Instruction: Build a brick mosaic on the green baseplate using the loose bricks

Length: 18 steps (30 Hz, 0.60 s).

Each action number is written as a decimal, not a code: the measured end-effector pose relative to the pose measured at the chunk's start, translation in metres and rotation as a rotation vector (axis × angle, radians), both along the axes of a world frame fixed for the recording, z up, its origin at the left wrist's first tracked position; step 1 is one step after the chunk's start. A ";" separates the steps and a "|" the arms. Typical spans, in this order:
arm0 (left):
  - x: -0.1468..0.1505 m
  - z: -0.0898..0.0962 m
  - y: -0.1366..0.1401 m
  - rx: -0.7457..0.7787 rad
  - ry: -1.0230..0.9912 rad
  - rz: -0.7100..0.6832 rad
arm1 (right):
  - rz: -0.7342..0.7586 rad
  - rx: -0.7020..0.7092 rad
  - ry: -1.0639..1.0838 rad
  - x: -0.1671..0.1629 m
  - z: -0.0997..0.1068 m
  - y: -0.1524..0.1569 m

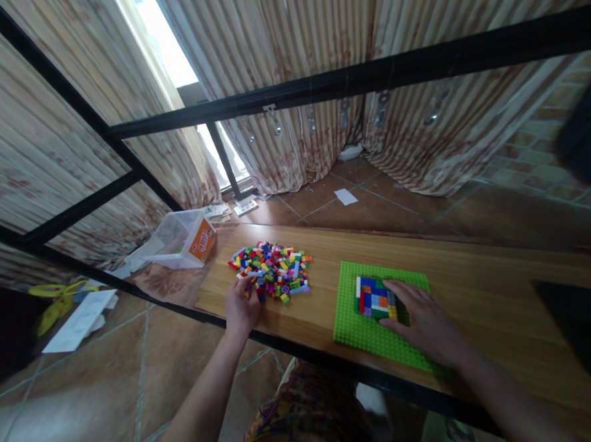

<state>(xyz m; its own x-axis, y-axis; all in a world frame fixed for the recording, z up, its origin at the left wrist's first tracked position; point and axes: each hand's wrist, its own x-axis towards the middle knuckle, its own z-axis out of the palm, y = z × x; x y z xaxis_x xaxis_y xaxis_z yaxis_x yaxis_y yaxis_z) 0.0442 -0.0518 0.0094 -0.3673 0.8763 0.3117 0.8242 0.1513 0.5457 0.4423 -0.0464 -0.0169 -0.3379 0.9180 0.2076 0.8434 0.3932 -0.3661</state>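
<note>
A loose heap of small coloured building bricks lies on the left part of the wooden table. My left hand is at the heap's near left edge, fingers curled and fingertips among the bricks; what they pinch, if anything, is too small to name. To the right lies a green studded baseplate. On it sits a flat rectangular block of joined bricks in blue, red, white, orange and other colours. My right hand rests over the block's right side, with thumb and fingers spread apart at its near and far corners.
A clear plastic box with an orange label stands beyond the table's left end. A dark flat object lies on the table at right. Black metal bars cross in front of striped curtains. Papers lie on the tiled floor.
</note>
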 end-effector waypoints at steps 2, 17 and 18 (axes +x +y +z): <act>-0.013 -0.001 0.003 -0.008 -0.041 0.078 | -0.001 0.007 -0.007 0.000 0.000 0.000; -0.049 0.001 0.033 -0.097 0.137 0.086 | -0.008 -0.001 0.006 -0.001 0.001 0.000; -0.046 0.002 0.036 -0.083 0.148 0.066 | -0.004 0.000 0.010 -0.001 0.000 0.000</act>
